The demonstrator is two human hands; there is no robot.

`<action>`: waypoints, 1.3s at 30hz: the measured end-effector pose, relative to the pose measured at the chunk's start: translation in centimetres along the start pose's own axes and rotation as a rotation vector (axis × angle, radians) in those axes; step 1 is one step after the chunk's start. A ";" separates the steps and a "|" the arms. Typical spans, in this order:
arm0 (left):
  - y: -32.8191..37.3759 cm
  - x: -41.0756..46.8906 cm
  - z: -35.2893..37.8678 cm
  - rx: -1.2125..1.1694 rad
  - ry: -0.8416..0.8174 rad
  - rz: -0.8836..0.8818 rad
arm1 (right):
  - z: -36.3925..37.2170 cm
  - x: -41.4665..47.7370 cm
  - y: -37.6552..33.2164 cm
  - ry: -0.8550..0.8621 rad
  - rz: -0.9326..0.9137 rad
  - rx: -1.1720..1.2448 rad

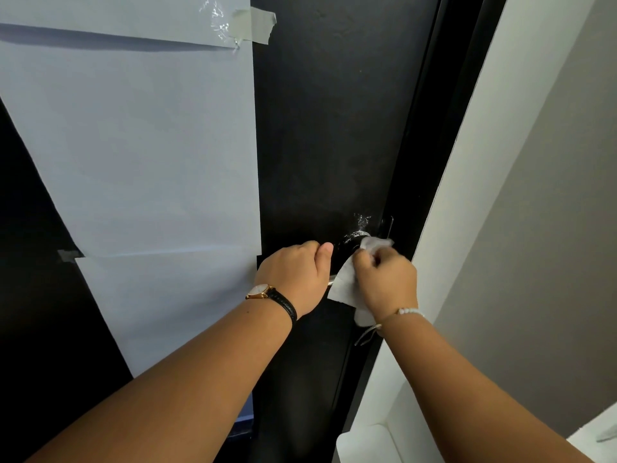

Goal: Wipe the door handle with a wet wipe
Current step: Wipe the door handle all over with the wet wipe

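Note:
A black door (327,128) fills the middle of the view. Its metal handle (350,240) sits near the door's right edge, mostly hidden by my hands; only the round base and a sliver of the lever show. My left hand (297,275), with a watch on its wrist, is closed around the lever. My right hand (385,279) holds a white wet wipe (345,282) bunched in its fingers and presses it against the handle close to the base.
Large pale paper sheets (150,145) are taped across the door's left part. A white door frame and grey wall (534,195) stand just right of the handle. A white ledge (367,442) lies low on the right.

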State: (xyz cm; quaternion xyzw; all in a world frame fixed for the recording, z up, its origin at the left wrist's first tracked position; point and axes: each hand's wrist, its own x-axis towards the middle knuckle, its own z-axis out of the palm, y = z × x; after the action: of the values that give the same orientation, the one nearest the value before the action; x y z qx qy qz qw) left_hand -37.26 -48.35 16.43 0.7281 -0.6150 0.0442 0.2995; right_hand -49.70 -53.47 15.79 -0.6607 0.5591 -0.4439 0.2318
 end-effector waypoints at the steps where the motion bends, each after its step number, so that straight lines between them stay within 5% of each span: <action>1: 0.0 0.0 0.0 0.003 0.003 0.001 | 0.2 -0.3 0.2 -0.048 0.092 0.100; 4: 0.0 0.1 0.1 0.008 0.008 0.006 | 0.8 -0.3 0.1 -0.134 0.372 0.442; 9: -0.1 0.0 0.2 0.004 0.006 0.006 | 0.4 1.4 -1.0 -0.274 0.608 0.521; 15: -0.1 0.0 0.3 -0.007 -0.007 -0.007 | 0.7 0.7 -2.2 0.020 0.144 0.106; 26: 0.0 0.0 0.3 0.006 -0.012 -0.006 | -0.4 0.0 -0.5 -0.018 -0.434 -0.308; 39: -0.2 0.0 0.2 -0.009 -0.010 0.012 | -1.2 2.3 -1.0 0.056 -0.008 0.004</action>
State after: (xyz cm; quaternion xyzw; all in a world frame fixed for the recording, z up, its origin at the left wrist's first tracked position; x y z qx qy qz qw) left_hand -37.18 -48.44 16.18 0.7232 -0.6212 0.0398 0.2993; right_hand -50.16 -55.19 17.97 -0.6499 0.5619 -0.4641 0.2155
